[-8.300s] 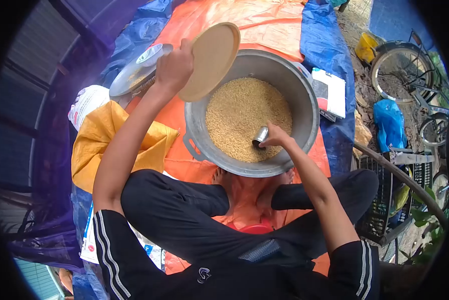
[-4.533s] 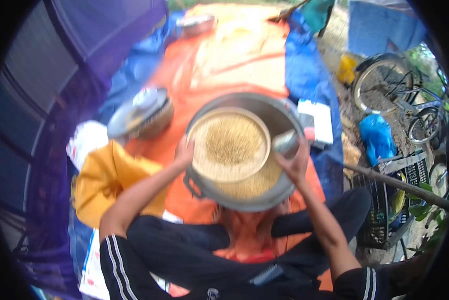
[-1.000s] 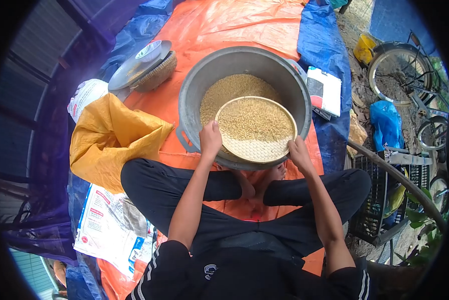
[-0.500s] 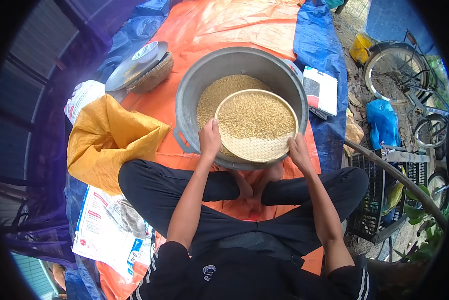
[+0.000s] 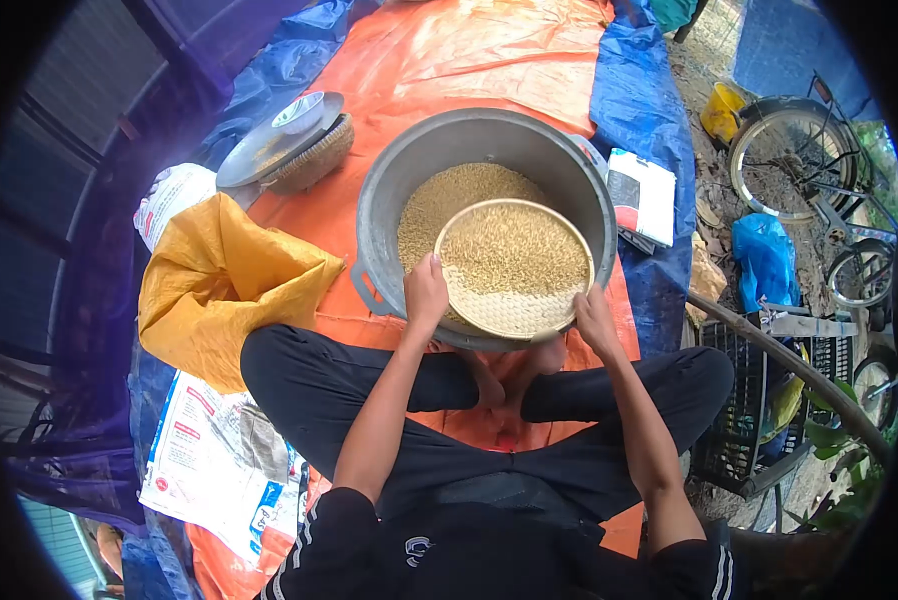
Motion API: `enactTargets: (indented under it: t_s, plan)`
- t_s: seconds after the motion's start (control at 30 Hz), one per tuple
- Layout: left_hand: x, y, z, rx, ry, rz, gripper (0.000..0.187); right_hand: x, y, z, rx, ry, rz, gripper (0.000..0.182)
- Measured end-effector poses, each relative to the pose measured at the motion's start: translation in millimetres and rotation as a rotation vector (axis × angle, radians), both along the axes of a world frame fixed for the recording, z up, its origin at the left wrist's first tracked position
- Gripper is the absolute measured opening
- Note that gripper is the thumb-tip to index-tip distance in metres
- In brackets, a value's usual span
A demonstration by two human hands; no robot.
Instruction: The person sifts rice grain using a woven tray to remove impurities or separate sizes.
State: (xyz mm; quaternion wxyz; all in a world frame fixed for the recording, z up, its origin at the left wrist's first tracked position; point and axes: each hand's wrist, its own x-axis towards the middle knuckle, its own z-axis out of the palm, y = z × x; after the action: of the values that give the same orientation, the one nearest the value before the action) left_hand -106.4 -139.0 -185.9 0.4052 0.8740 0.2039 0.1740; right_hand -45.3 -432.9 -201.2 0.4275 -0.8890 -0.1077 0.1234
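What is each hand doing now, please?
Left hand: closed on the rim of the woven tray of grain.
Right hand: closed on the tray's opposite rim.

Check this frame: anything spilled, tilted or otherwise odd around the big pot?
Nothing stands out. Both hands, left hand and right hand, hold the round tray of grain over the pot. The grain sits toward the tray's far side, and none shows on the orange sheet.

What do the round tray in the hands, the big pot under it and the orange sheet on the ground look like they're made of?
Round tray: probably woven bamboo or cane, matte tan, with a visible weave pattern where no grain lies.
Big pot: likely aluminium, dull grey with a soft metallic sheen.
Orange sheet: seemingly plastic tarpaulin, glossy and creased.
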Motion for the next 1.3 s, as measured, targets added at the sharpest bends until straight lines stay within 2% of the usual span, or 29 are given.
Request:
enactTargets:
  t_s: [0.07, 0.2, 0.27, 0.5, 0.6, 0.63, 0.7, 0.73, 0.8, 0.87, 1.0, 1.07, 1.1, 1.13, 1.17, 1.3]
  plan:
    - [-1, -10, 24, -0.104, -0.194, 0.058, 0.031, -6, 7, 25, 0.156, -0.071, -0.061, 0.021]
    - [4, -16, 20, -0.082, -0.245, 0.12, 0.031, -1, 7, 21, 0.198, -0.159, -0.04, 0.021]
    - [2, -8, 9, -0.052, -0.058, 0.029, 0.031, 1, -1, 0, 0.059, -0.061, 0.0, 0.029]
    - [-1, -8, -4, -0.007, 0.081, 0.015, 0.032, 9, -2, -1, 0.108, 0.0, -0.091, 0.023]
    - [6, -5, 5, -0.078, 0.035, -0.002, 0.033, 6, -2, -2, 0.023, -0.135, -0.086, 0.023]
    - [11, 9, 3, -0.195, -0.018, 0.036, 0.032, -7, 7, 5, 0.158, -0.102, -0.059, 0.023]
    - [9, 22, -1, -0.344, -0.014, 0.116, 0.034, -18, 18, 33, 0.176, -0.063, -0.038, 0.023]
    - [5, 16, -2, -0.34, -0.007, 0.116, 0.034, -20, 23, 41, 0.21, -0.028, -0.018, 0.024]
    - [-2, -2, -4, -0.116, 0.047, 0.058, 0.034, 4, 3, 11, 0.203, -0.076, -0.048, 0.024]
    - [3, -1, -11, -0.1, 0.107, 0.027, 0.034, 16, -4, 1, 0.132, 0.069, -0.099, 0.026]
    - [1, 11, -17, -0.122, 0.207, 0.054, 0.035, 2, 7, -19, 0.118, 0.048, -0.05, 0.029]
    - [-1, 9, -11, -0.035, 0.155, 0.069, 0.033, 1, 10, -11, 0.089, 0.055, -0.036, 0.027]
    - [-1, 4, -2, -0.031, 0.158, 0.066, 0.033, -4, 17, 13, 0.118, 0.031, -0.037, 0.026]
    - [-2, -3, 10, -0.064, -0.03, 0.106, 0.034, -6, 20, 26, 0.144, 0.005, -0.036, 0.025]
    - [-2, -8, 17, -0.1, -0.218, 0.146, 0.034, -1, 13, 12, 0.155, 0.06, -0.031, 0.024]
    - [4, -9, 17, -0.092, -0.185, 0.176, 0.032, 8, 14, -2, 0.137, -0.032, 0.005, 0.025]
